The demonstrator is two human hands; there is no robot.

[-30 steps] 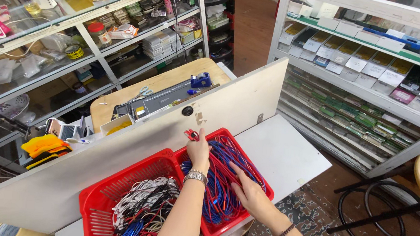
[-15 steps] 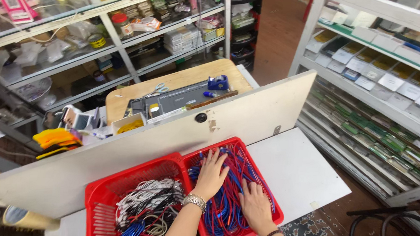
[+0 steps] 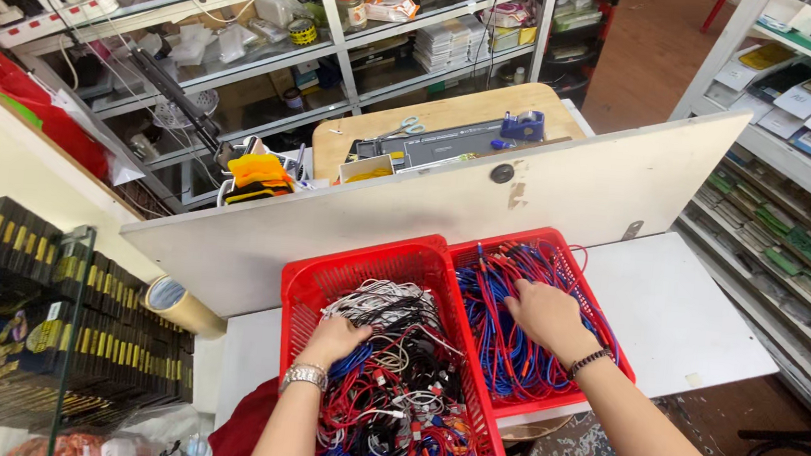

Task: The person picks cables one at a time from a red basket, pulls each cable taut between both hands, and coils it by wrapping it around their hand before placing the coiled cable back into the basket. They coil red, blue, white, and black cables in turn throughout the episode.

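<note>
My left hand [image 3: 337, 337] rests palm-down with fingers spread on the mixed tangle of red, white and blue cables [image 3: 393, 391] in the left red basket [image 3: 325, 275], pressing in rather than clearly gripping any one. This pile looks unsorted, so I judge most of the work remains. To the right, my right hand [image 3: 545, 311] lies open and flat on the blue cables [image 3: 502, 347] filling the right red basket [image 3: 559, 242], holding nothing. Both baskets sit on the white worktop [image 3: 679, 307].
</note>
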